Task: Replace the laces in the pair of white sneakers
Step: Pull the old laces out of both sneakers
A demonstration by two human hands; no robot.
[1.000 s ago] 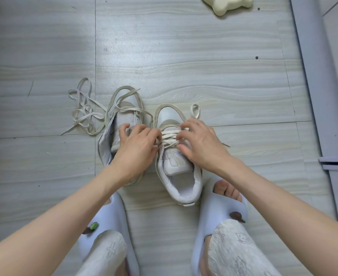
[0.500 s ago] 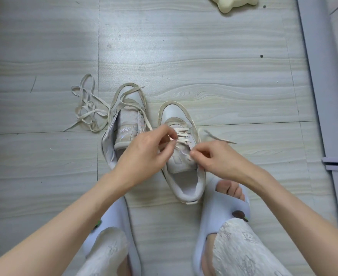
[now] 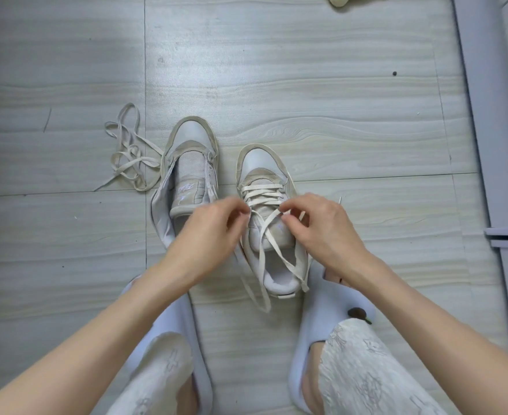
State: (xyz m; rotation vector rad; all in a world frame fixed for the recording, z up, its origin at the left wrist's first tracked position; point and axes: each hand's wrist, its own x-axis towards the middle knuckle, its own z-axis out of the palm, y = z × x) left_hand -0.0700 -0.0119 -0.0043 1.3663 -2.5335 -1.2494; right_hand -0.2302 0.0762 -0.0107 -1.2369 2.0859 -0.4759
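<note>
1. Floor (image 3: 306, 85): I see grey wood-grain planks, with broad bare room ahead of the shoes and to the left; a pale wall edge (image 3: 480, 145) closes the right side.
2. Slippers: a left slipper (image 3: 187, 324) and a right slipper (image 3: 330, 319), pale blue, sit nearest me and flank the heel of the laced shoe.
3. Right sneaker (image 3: 264, 175): white with beige trim, toe pointing away, between my hands. Its lace (image 3: 261, 191) crosses the lower eyelets, and two loose ends trail back over the open collar toward the slippers.
4. Left sneaker (image 3: 191, 163): just beside the first, on its left, unlaced, tongue exposed, collar splayed open.
5. Left hand (image 3: 214, 229): fingers curled, thumb and forefinger closed on the lace at the sneaker's left eyelet row; the forearm comes in from the lower left.
6. Right hand (image 3: 318, 223): fingers bent, fingertips pinching the other lace strand over the tongue; the forearm comes in from the lower right.
7. Loose lace (image 3: 130, 151): beige, tangled on the floor just left of the unlaced sneaker.
8. Cream object (image 3: 341, 0): cut off by the top edge, well apart from the shoes.
</note>
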